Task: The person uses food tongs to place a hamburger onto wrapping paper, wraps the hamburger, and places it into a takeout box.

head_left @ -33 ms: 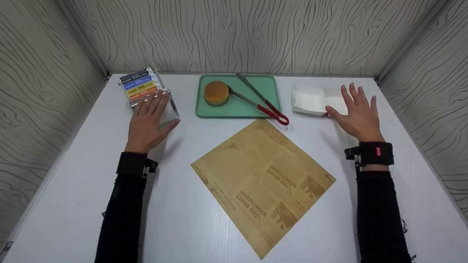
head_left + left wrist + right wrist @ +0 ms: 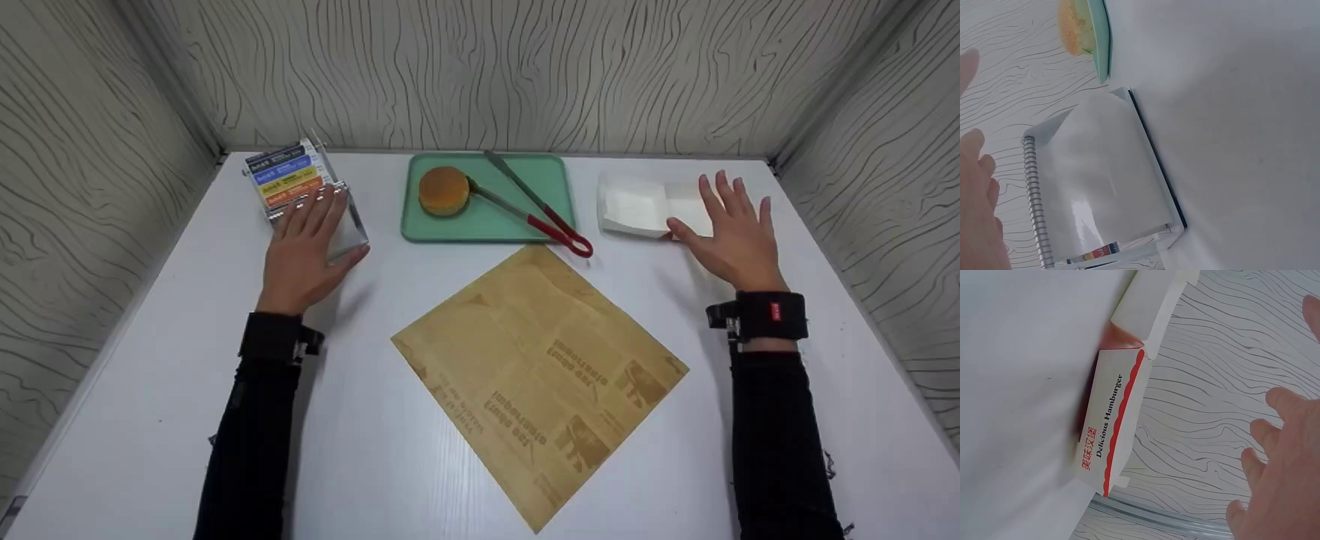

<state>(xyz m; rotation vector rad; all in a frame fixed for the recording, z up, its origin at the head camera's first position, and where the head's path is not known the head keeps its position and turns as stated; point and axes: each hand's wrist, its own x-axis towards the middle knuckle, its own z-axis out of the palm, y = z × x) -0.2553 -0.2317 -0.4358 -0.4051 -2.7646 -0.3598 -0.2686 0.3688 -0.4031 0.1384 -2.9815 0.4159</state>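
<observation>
My left hand point(image 2: 300, 251) has its fingers spread in front of a spiral-bound stand point(image 2: 285, 174) with coloured label strips, covering part of it. In the left wrist view the stand's metal coil and glossy white sheet point(image 2: 1100, 174) show, and the hand point(image 2: 979, 208) is apart from them. My right hand point(image 2: 739, 244), fingers spread, hangs before an unfolded white hamburger box point(image 2: 634, 204) and hides its right part. The right wrist view shows the printed side of the box point(image 2: 1109, 410), with a gap between it and the fingers. Neither hand holds anything.
A green tray point(image 2: 487, 231) stands at the back middle, bearing a burger point(image 2: 444, 190) and red-handled tongs point(image 2: 551, 221) whose end overhangs the front rim. Brown printed wrapping paper point(image 2: 525, 337) lies flat, turned like a diamond, between the arms. Patterned walls point(image 2: 487, 75) enclose the white table.
</observation>
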